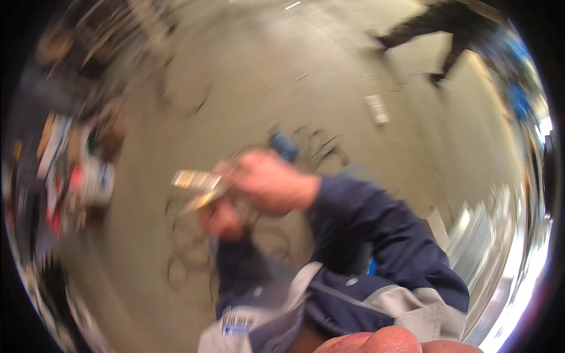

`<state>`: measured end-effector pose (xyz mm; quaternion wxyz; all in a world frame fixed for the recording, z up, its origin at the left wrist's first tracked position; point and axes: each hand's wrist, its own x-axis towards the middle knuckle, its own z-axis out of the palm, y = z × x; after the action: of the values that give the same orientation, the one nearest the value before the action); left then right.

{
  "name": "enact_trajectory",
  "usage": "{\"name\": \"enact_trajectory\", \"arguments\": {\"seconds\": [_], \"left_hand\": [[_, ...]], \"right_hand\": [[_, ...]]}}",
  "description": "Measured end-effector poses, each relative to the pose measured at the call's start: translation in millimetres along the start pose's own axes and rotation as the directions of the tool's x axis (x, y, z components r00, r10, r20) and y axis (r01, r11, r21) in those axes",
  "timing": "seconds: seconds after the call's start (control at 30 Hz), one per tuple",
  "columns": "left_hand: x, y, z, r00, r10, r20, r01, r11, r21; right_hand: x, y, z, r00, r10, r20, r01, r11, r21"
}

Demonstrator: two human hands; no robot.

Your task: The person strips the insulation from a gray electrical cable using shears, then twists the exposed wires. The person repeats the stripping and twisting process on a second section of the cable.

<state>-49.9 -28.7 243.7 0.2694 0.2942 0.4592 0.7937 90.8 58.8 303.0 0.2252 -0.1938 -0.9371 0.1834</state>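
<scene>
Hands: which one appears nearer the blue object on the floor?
The right hand appears nearer the blue object; the left hand is lower in the picture.

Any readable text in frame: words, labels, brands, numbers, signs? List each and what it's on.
None legible.
White-and-blue rectangular patch on the navy-and-grey jacket: dark marks, too small and blurred to read.
Flat yellow-and-white piece at the left hand and right hand: motion-blurred; any print unreadable.
White flat rectangle on the greyish floor: blurred, nothing readable.
</scene>
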Motion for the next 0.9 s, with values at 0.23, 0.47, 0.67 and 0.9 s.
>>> {"name": "enact_trajectory", "arguments": {"seconds": [0.23, 0.47, 0.67, 0.9], "left_hand": [[-9, 15, 4, 0.997, 0.061, 0.049, -0.061, 0.998, 0.006], [-7, 19, 8, 0.992, 0.120, -0.031, -0.120, 0.993, 0.015], [-6, 10, 0, 0.986, 0.163, -0.031, -0.163, 0.987, 0.000], [-5, 10, -2, 0.980, 0.172, -0.099, -0.161, 0.981, 0.108]], "right_hand": [[0, -10, -3, 0.996, -0.079, -0.029, 0.076, 0.993, -0.086], [3, -12, 4, 0.998, -0.063, -0.030, 0.055, 0.978, -0.201], [6, -8, 14, 0.991, -0.124, -0.053, 0.116, 0.985, -0.131], [11, -12, 14, 0.990, -0.122, -0.073, 0.104, 0.972, -0.210]]}}
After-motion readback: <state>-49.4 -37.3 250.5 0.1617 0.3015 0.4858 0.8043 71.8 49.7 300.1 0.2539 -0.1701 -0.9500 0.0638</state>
